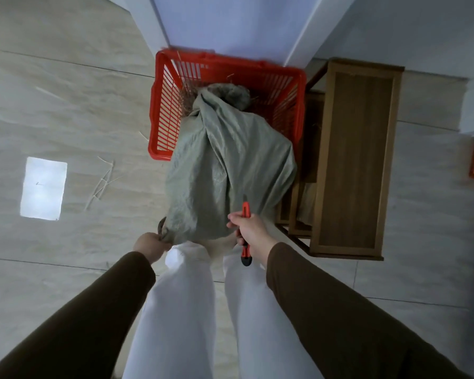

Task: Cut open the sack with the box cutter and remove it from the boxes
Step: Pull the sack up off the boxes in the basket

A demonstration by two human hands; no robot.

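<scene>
At six o'clock, nearest the camera, two legs in white trousers (181,310) stand on the pale tiled floor (66,105), with a dark brown sleeve (74,318) reaching forward on each side. Just beyond the knees, the left hand (150,246) is closed on the near corner of the grey-green sack (225,165), pinching a fold of the cloth at its seven o'clock edge. The right hand (249,231) is wrapped around the orange box cutter (245,231), which stands roughly upright in the fist: its black butt pokes out below the hand and its tip points toward twelve o'clock, lying over the near end of the sack. Whether the blade touches the cloth cannot be told.

Further on, the sack stretches from the hands up toward twelve o'clock, crumpled and draped, with its far end gathered into a bunched top that rests inside the red plastic basket (162,105). Bits of straw show in the basket and more lie scattered on the floor at nine o'clock, near a bright rectangular patch of light (43,188). At three o'clock a wooden stand (353,157) sits just beside both the sack and the basket. Beyond the basket rises a white wall corner (230,20).
</scene>
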